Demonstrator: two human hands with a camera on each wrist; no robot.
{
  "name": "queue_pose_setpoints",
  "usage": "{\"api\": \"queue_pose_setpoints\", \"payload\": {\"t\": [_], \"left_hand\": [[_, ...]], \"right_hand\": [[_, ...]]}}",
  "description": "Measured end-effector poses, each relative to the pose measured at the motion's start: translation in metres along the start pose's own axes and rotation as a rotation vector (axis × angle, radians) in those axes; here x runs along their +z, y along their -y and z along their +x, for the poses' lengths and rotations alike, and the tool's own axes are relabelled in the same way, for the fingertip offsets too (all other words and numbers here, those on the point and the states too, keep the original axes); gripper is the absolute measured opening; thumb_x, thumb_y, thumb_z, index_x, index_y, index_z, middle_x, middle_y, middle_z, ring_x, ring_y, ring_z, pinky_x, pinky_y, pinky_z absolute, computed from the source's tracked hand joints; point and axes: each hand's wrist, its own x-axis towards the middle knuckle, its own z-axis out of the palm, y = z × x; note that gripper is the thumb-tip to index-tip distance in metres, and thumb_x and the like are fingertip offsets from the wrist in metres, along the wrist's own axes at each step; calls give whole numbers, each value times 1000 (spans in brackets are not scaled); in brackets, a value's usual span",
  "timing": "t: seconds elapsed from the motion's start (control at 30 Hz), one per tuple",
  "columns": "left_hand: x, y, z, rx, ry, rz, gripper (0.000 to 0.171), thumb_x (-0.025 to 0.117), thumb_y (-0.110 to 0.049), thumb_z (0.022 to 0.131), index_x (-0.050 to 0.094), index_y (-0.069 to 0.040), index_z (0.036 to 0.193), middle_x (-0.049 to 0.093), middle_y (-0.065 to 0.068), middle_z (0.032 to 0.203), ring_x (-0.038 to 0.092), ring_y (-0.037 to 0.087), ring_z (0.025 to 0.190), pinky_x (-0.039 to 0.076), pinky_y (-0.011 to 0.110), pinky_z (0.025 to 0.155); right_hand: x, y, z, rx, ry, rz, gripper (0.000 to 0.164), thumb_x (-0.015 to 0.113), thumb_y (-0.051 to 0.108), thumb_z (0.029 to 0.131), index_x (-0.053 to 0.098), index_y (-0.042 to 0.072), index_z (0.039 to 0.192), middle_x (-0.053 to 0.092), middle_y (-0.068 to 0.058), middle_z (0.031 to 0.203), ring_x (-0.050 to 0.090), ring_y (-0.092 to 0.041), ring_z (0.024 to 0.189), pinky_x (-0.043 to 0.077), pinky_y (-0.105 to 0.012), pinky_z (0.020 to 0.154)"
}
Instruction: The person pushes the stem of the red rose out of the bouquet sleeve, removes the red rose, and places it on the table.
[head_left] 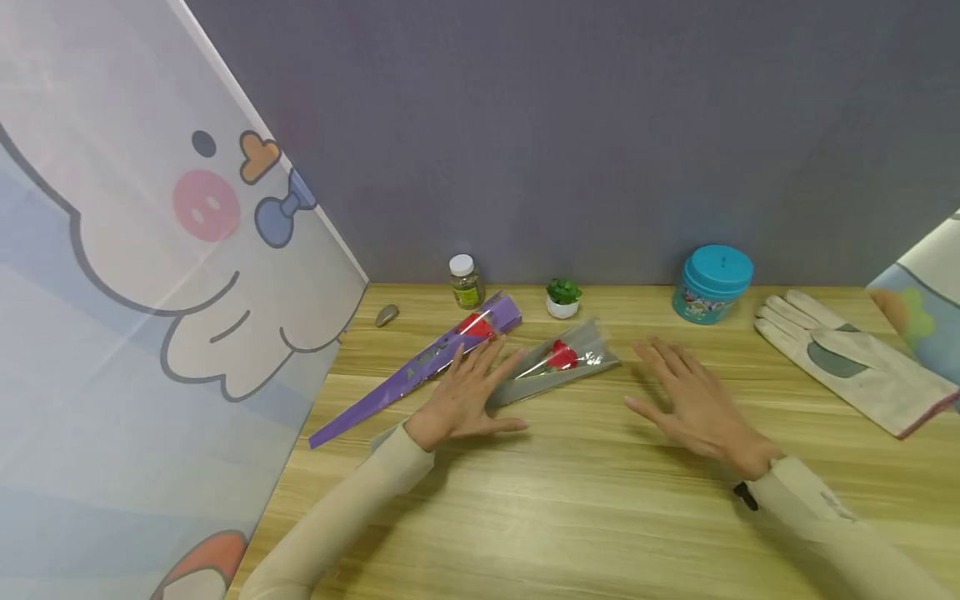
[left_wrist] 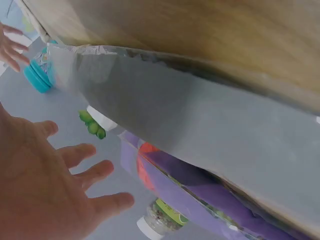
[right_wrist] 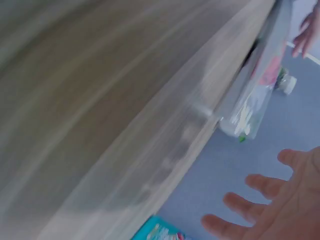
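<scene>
My left hand (head_left: 467, 396) is spread out, palm down, above a red rose in a grey wrapper (head_left: 536, 385) and covers part of its length. Beyond it, at a slant, lies a second red rose in a purple wrapper (head_left: 378, 402). In the left wrist view the fingers (left_wrist: 97, 172) stand apart with nothing between them, and the grey wrapper (left_wrist: 165, 105) crosses the picture. My right hand (head_left: 693, 408), likewise spread and holding nothing, hovers over the table to the right of the grey-wrapped rose. Its fingers (right_wrist: 240, 205) show apart in the right wrist view.
Along the grey back wall stand a white-capped jar (head_left: 467, 285), a small potted plant (head_left: 562, 298) and a turquoise tub (head_left: 711, 285). A grey-brown stone (head_left: 387, 315) sits at the back left. Pale work gloves (head_left: 847, 358) lie at the right on the wooden table (head_left: 570, 517).
</scene>
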Motion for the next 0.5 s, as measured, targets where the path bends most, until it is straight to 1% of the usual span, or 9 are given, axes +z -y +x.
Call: {"api": "queue_pose_setpoints", "payload": {"t": [0.13,0.2,0.3,0.4,0.43,0.5], "left_hand": [[-3,3,-6,-9,16,-73,112,60,-84,84,18,-24,168,21,18,174,26,43,159,29,73,121],[-4,5,-9,-13,3,-121,107,60,-80,87,22,-22,167,24,19,173,30,45,157,33,70,120],[-6,9,-13,-32,-15,-215,98,63,-74,91,30,-19,165,29,17,171,36,44,154,37,65,120],[-10,12,-17,-93,19,-302,92,62,-72,93,33,-21,164,35,11,169,41,37,152,42,59,119],[-12,13,-19,-115,38,-329,91,63,-70,93,33,-21,164,37,9,168,42,35,152,42,58,119],[-16,16,-21,-151,75,-383,88,63,-67,96,32,-20,164,38,8,168,42,32,152,43,55,119]], "right_hand": [[6,12,5,18,66,147,81,54,52,106,14,22,169,23,-20,173,29,-54,152,29,-77,114],[11,18,7,26,88,247,77,51,49,108,15,20,169,23,-19,173,27,-52,154,26,-76,117],[20,27,12,31,107,399,69,47,43,111,19,15,168,27,-20,171,27,-50,155,26,-76,118],[28,38,16,33,103,534,63,44,38,113,25,10,166,36,-22,166,35,-49,151,32,-74,116],[30,41,18,36,102,582,60,42,36,113,27,8,164,39,-23,164,39,-49,149,36,-71,115],[33,49,22,62,116,710,58,38,36,114,30,3,162,43,-26,160,45,-49,145,44,-65,113]]}}
